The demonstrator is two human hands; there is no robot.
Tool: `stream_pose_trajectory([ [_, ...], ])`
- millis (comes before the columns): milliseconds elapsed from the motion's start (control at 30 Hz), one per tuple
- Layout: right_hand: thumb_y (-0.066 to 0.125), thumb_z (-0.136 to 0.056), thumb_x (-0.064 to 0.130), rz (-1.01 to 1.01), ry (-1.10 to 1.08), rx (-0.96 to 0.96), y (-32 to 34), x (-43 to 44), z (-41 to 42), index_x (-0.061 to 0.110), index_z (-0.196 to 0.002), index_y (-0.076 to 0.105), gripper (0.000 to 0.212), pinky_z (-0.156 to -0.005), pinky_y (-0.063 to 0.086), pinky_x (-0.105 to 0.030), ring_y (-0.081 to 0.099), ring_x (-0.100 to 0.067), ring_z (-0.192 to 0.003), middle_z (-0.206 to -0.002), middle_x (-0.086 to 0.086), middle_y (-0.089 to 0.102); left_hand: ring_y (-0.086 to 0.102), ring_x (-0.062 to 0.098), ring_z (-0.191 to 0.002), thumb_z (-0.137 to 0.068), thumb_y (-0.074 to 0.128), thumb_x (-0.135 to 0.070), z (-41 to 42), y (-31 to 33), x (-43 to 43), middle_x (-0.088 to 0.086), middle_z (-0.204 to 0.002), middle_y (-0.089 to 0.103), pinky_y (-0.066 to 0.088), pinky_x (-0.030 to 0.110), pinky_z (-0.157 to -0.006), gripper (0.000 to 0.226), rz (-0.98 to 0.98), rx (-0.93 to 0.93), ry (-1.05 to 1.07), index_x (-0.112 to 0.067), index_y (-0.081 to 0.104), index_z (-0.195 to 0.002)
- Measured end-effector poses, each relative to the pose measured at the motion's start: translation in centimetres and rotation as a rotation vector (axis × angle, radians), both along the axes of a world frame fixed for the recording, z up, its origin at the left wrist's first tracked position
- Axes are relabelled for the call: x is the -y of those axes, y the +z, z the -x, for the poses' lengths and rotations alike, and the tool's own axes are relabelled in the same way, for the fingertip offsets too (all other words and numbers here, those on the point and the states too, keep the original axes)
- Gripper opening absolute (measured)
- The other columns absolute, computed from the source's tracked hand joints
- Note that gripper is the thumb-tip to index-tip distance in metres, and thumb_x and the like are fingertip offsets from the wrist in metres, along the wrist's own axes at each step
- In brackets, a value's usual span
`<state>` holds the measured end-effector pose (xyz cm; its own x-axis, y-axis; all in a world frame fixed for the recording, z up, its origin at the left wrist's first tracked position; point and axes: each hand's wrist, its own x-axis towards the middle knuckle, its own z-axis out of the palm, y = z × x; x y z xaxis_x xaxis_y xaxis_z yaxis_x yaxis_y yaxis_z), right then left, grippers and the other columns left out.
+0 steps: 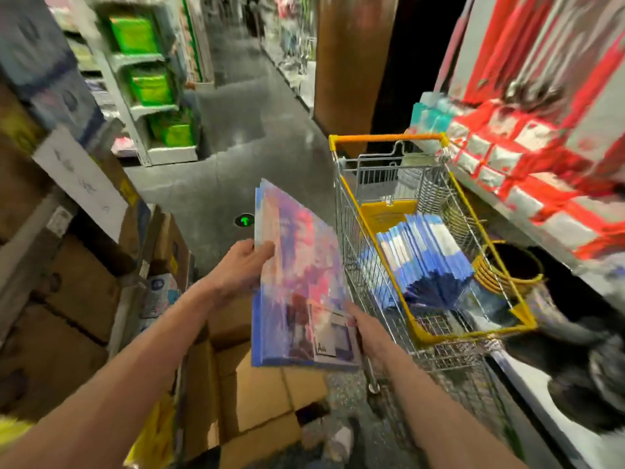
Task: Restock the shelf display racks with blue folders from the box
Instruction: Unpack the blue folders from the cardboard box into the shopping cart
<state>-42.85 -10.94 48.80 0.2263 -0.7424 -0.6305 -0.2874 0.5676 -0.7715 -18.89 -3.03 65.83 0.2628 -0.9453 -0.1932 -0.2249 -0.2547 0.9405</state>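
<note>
Blurred frame, shop aisle. A long shelf rack of red-and-white packs [541, 184] ran down the right, and stacked brown cardboard boxes [77, 292] filled the left and lower middle. A silver wire shopping trolley with yellow rim [365, 265] stood just beside the rack, carrying a fanned batch of blue folders [422, 252]. A flat stack of blue-edged folders with pink-purple covers [297, 282] hung above the boxes, near the trolley. Left hand [236, 269] gripped its left edge, fingers curled round. Right hand [368, 330] held the near right corner, thumb on top. Step judged: stack lifted out, mid-transfer. Next likely calls for a level swing right into the trolley or onto a rack.
</note>
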Motion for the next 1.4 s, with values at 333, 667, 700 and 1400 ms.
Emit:
stream_pose_trajectory([
  [333, 0.074, -0.086, 0.036, 0.037, -0.415, 0.196, 5.9, 1.5, 14.5, 0.008, -0.107, 0.066, 0.036, -0.074, 0.057, -0.064, 0.071, -0.04, -0.09, -0.103, -0.02, 0.072, 0.072, 0.03, -0.087, -0.08, 0.069, -0.046, 14.2, 1.5, 7.8, 0.011, -0.103, 0.074, 0.057, 0.041, -0.079, 0.044, -0.061, -0.047, -0.048, -0.014, 0.065, -0.11],
  [667, 0.067, -0.077, 0.069, 0.101, -0.299, -0.018, 0.7, 14.5, 33.0, -0.002, -0.089, 0.062, 0.073, -0.08, 0.057, -0.051, 0.064, -0.035, -0.082, -0.089, -0.027, 0.062, 0.07, 0.02, -0.083, -0.069, 0.078, -0.03, 32.0, -1.5, 20.6, 0.001, -0.094, 0.074, 0.059, 0.044, -0.081, 0.033, -0.053, 0.03, -0.03, -0.019, 0.067, -0.099],
  [700, 0.067, -0.065, 0.079, 0.07, -0.259, -0.005, -3.7, 17.1, 34.6, 0.003, -0.094, 0.066, 0.082, -0.087, 0.055, -0.061, 0.067, -0.035, -0.088, -0.091, -0.023, 0.067, 0.068, 0.021, -0.082, -0.069, 0.077, -0.026, 33.1, -1.4, 21.4, 0.003, -0.093, 0.072, 0.058, 0.042, -0.079, 0.034, -0.058, 0.029, 0.017, -0.017, 0.065, -0.099],
  [1400, 0.041, -0.105, 0.039, -0.051, -0.251, -0.079, 4.1, 29.8, 34.1, 0.007, -0.122, 0.059, 0.04, -0.063, 0.048, -0.027, 0.063, -0.019, -0.081, -0.109, -0.012, 0.069, 0.053, 0.028, -0.095, -0.089, 0.06, -0.011, 36.7, -7.3, 42.3, 0.012, -0.113, 0.059, 0.041, 0.034, -0.076, 0.043, -0.189, 0.178, 0.092, -0.004, 0.048, -0.13],
])
